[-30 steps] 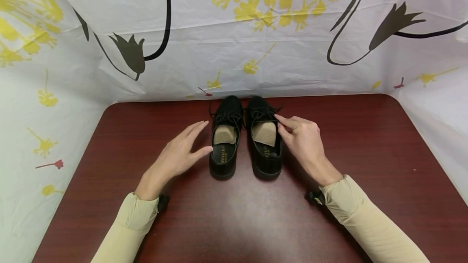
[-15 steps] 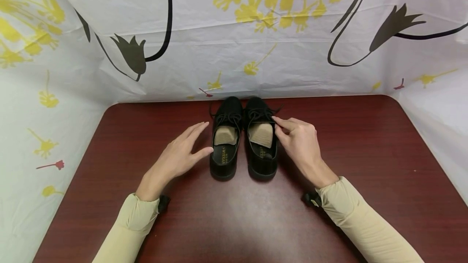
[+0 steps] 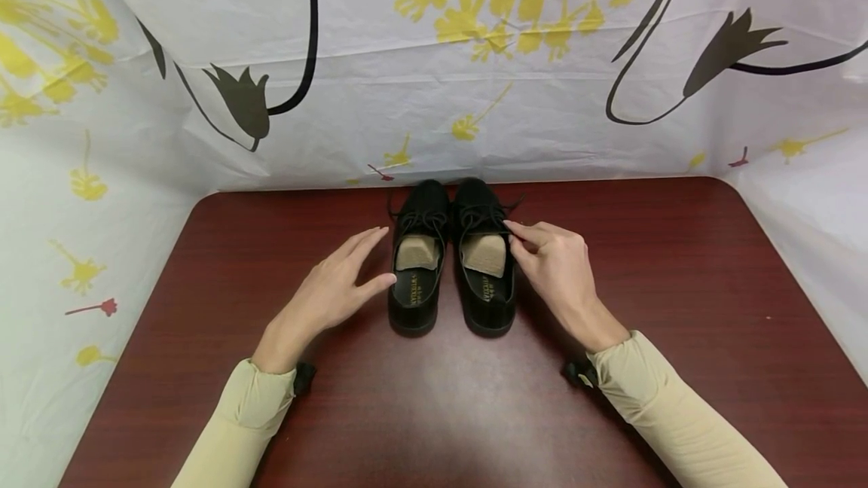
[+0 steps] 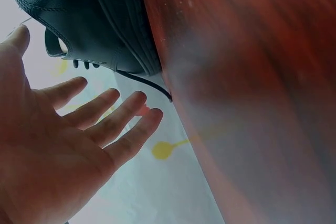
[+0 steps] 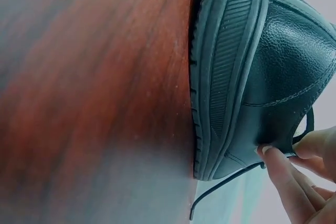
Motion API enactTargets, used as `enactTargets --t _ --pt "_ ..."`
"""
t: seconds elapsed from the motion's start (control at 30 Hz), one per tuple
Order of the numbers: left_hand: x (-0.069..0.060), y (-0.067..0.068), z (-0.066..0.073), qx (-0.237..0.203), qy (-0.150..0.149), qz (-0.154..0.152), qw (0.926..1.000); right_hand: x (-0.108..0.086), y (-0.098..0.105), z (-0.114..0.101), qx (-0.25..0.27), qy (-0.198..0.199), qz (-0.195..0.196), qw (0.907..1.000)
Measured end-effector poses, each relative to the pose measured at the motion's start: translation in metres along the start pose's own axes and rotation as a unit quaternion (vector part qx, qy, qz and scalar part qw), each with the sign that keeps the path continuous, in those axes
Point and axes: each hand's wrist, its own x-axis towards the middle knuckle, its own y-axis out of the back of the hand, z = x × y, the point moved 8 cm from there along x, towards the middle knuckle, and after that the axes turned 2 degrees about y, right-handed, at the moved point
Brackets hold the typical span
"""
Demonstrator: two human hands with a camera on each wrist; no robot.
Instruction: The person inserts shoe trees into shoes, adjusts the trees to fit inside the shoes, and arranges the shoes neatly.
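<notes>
Two black lace-up shoes stand side by side near the table's far edge, toes pointing away from me. The left shoe (image 3: 414, 316) and the right shoe (image 3: 490, 318) lie close at the toes, with a small gap at the heels. Each has a beige insert (image 3: 484, 254) inside. My right hand (image 3: 559, 266) pinches the right shoe's outer side by the lace flap, as the right wrist view also shows on the black leather (image 5: 289, 61). Beside the left shoe, my left hand (image 3: 328, 288) is held with fingers extended, its thumb tip close to the shoe's side; contact is unclear.
The dark red wooden table (image 3: 434, 413) reaches toward me. A white sheet with yellow and grey prints (image 3: 353, 126) hangs right behind the toes and along both sides. A loose lace end (image 5: 220, 186) trails off the right shoe.
The right shoe has shifted left and straightened a little toward the left shoe, with my right hand moving along with it. My left hand and the left shoe have stayed put.
</notes>
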Motion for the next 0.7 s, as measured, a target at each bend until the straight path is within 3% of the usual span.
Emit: enactTargets --t 0.33,0.7 --pt "0.002 0.000 0.000 0.005 0.004 -0.003 1.0000 -0.002 0.002 0.002 -0.017 0.010 -0.009 0.9998" --pt "0.004 0.002 0.001 0.022 0.000 0.002 0.9998 -0.009 0.004 0.012 -0.040 0.008 -0.069 0.9968"
